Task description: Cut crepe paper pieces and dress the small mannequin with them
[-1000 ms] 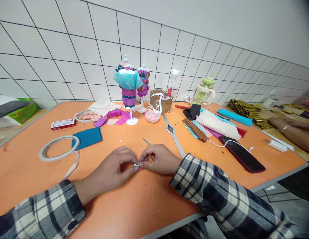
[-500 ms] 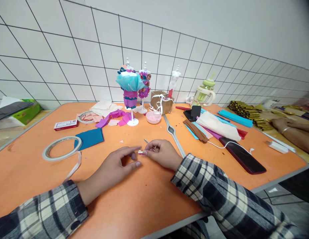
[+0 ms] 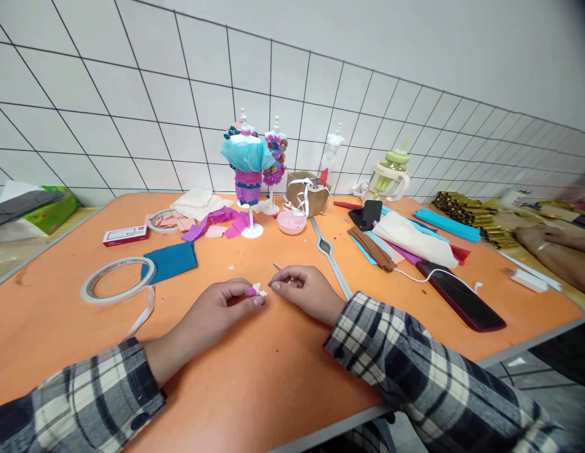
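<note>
Orange tbl (image 3: 217, 406). L side: tape roll (image 3: 89, 287) lapping blue sheet (image 3: 174, 261); red/wht box (image 3: 126, 236). Far ctr: dressed mini mannequin (image 3: 248, 179) on wht stand (image 3: 251, 232), purple crepe (image 3: 208, 221) nr its base, pink bowl (image 3: 292, 224), brn cardboard box (image 3: 317, 202). R side: brn strips (image 3: 372, 248), dk phone (image 3: 467, 304), lt-blue roll (image 3: 447, 224).

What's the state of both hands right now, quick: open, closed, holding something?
Left hand: closed, pinching a small white-and-magenta piece.
Right hand: curled; cannot tell whether it grips the thin metal tool showing beyond it.
</note>
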The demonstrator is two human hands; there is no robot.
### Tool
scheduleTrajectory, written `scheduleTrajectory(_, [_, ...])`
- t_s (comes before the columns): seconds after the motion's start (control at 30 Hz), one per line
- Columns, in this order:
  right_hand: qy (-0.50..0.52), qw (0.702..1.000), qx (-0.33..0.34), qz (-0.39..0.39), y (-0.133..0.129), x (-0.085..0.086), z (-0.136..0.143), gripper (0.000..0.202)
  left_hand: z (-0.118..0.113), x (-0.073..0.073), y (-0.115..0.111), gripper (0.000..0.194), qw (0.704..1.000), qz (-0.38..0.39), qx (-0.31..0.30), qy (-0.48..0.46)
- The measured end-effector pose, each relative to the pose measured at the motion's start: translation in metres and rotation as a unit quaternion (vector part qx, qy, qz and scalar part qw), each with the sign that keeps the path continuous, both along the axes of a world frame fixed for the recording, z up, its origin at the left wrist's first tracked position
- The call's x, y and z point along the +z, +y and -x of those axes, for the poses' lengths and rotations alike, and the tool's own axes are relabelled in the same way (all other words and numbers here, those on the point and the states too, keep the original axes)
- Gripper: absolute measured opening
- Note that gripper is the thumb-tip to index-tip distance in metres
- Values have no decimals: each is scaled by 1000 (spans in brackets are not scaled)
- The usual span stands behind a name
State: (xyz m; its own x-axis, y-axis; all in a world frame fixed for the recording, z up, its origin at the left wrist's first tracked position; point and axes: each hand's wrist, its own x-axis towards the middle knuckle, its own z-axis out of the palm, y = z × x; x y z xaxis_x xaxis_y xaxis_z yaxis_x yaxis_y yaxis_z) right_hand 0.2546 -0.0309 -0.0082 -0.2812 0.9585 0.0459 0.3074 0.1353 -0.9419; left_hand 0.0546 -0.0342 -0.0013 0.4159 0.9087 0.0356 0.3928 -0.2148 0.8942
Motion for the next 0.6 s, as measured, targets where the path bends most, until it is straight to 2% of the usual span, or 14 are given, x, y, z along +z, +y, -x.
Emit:
scheduleTrajectory(0.13, [8, 999, 47, 15, 1, -3, 0, 23, 1, 0, 0, 29, 1000, 4, -20, 6])
scheduleTrajectory(0.27, [-20, 999, 48, 8, 1, -7, 1, 22, 0, -2, 1, 29, 999, -11, -23, 28])
scheduleTrajectory(0.6, [-40, 997, 59, 7, -1, -4, 2, 16, 0, -2, 1, 21, 1000, -28, 5, -13])
